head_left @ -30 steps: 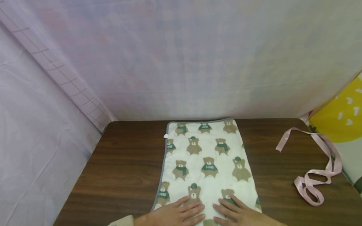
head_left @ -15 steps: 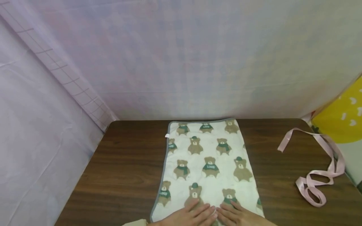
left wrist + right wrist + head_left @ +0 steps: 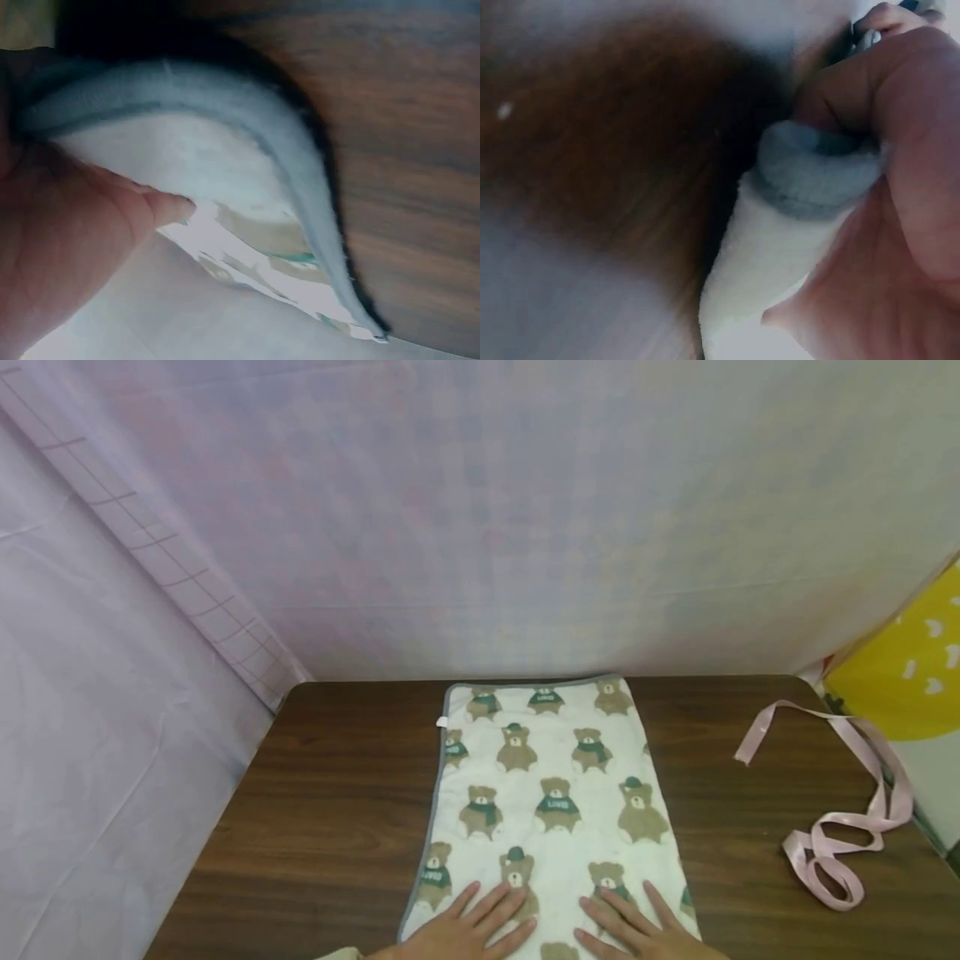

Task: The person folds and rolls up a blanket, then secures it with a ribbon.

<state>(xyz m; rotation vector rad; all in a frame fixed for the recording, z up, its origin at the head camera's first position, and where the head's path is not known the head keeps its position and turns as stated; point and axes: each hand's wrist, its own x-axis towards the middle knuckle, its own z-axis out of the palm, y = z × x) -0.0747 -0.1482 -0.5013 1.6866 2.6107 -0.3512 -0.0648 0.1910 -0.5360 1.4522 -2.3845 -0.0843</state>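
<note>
A white blanket [image 3: 510,793] with brown bears and a grey border lies folded on the brown table. On its near part rests my left hand [image 3: 468,927], fingers straight and spread. My right hand [image 3: 641,931] lies beside it on the right, its fingers also spread over the print. A gap of blanket separates the two hands. In the left wrist view the grey border [image 3: 292,157] curves up off the table beside my palm. The right wrist view shows a folded bordered edge [image 3: 817,169] against my right hand. The blanket's nearest edge is out of the head view.
A loosely coiled pink ribbon [image 3: 892,802] lies on the right side of the table [image 3: 337,827]. A pale cloth wall [image 3: 465,527] hangs behind the table, and a white sheet [image 3: 97,760] on the left. At the right edge hangs a yellow-patterned cloth [image 3: 900,693].
My hands slid inward until their fingertips met in the middle, then moved apart again with fingers spread. The blanket and ribbon have stayed in place.
</note>
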